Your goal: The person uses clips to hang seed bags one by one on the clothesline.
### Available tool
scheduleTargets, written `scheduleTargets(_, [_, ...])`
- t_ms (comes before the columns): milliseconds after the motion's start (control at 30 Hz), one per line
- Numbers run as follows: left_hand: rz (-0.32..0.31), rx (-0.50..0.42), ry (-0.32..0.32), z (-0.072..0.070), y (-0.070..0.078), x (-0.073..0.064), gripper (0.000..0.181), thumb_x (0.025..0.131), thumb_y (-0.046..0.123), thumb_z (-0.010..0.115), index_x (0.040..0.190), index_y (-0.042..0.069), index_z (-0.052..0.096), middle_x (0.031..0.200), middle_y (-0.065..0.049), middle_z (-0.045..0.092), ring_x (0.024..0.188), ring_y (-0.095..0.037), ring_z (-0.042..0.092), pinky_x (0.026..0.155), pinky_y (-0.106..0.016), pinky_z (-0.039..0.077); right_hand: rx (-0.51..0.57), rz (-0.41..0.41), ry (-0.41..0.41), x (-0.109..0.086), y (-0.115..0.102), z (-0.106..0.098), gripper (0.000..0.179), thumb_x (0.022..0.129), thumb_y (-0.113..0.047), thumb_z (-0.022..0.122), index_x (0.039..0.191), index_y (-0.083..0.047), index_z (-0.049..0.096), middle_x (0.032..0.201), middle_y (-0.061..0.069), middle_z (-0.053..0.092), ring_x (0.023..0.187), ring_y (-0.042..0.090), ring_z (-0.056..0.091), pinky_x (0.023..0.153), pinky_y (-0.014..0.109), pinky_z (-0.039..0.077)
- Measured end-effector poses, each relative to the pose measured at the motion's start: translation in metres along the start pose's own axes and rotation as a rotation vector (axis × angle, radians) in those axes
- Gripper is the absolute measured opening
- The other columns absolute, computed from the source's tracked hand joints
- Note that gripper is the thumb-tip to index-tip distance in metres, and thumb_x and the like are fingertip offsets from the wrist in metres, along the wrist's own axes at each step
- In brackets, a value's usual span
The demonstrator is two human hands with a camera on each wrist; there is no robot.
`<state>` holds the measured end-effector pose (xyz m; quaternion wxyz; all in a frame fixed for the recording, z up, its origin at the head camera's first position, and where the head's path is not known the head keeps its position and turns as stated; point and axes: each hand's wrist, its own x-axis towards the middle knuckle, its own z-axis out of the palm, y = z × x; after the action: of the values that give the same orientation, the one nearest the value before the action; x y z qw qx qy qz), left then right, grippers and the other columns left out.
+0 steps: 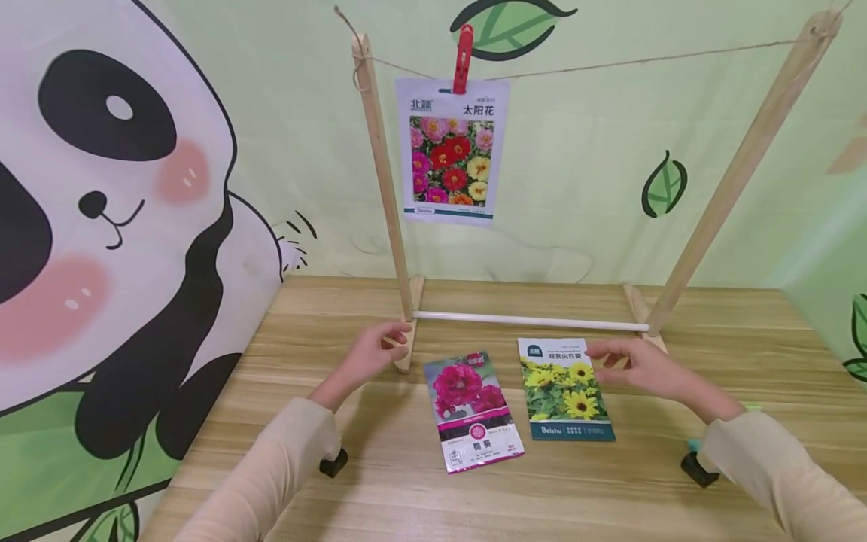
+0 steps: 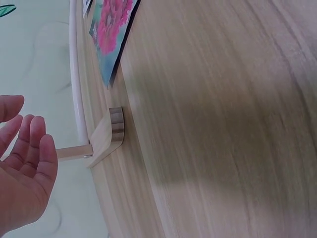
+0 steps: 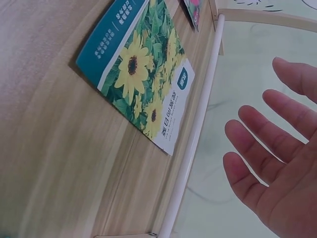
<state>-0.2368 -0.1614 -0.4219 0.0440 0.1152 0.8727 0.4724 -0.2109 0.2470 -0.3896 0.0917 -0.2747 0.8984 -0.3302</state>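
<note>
My left hand hovers by the foot of the frame's left post, fingers loosely bent with nothing between them; the left wrist view shows its palm bare. To the right, my right hand is held over the upper right edge of a sunflower seed packet, its fingers apart and holding nothing in the right wrist view. Between the hands a pink hollyhock seed packet lies tilted on the table. A third seed packet with mixed flowers hangs from a string, held by a red clothespin.
A wooden frame stands at the back, with a left post, a right post and a white bar low between them. Twine runs across the top. Behind is a wall with a painted panda.
</note>
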Motion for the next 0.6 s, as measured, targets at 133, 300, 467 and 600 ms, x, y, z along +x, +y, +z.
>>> scheduleTargets(133, [-0.026,0.002,-0.007,0.002,0.007,-0.004,0.037,0.081,0.001,0.057,0.117,-0.003,0.052,0.102,-0.021,0.057,0.087,-0.027,0.056,0.072,-0.03,0.049,0.041,0.014,-0.01,-0.002,0.004,0.003,0.04,0.082,-0.019,0.061,0.112,0.005,0.055,0.108,0.019,0.059,0.082,0.005,0.051,0.067,0.024,0.046])
scheduleTargets(300, [-0.063,0.02,-0.01,0.006,0.006,-0.005,0.034,0.08,0.003,0.059,0.114,0.001,0.055,0.099,-0.016,0.059,0.084,-0.026,0.057,0.068,-0.028,0.049,0.071,0.032,-0.03,-0.004,0.007,0.005,0.04,0.083,-0.017,0.06,0.114,0.006,0.053,0.11,0.023,0.057,0.084,0.005,0.051,0.068,0.025,0.046])
scheduleTargets(467, [-0.054,0.004,-0.019,0.011,-0.003,-0.002,0.034,0.08,0.002,0.058,0.114,0.0,0.055,0.098,-0.016,0.059,0.081,-0.022,0.057,0.067,-0.027,0.049,0.051,0.046,-0.033,-0.005,0.01,0.006,0.041,0.083,-0.019,0.061,0.114,0.006,0.053,0.111,0.022,0.057,0.086,0.015,0.054,0.069,0.026,0.046])
scheduleTargets(600, [-0.043,0.013,-0.03,0.014,-0.005,-0.002,0.034,0.08,0.002,0.058,0.114,-0.001,0.054,0.1,-0.019,0.058,0.081,-0.022,0.057,0.066,-0.026,0.049,0.051,0.056,-0.036,-0.007,0.011,0.006,0.042,0.082,-0.02,0.061,0.115,0.005,0.053,0.111,0.022,0.057,0.086,0.018,0.054,0.067,0.025,0.047])
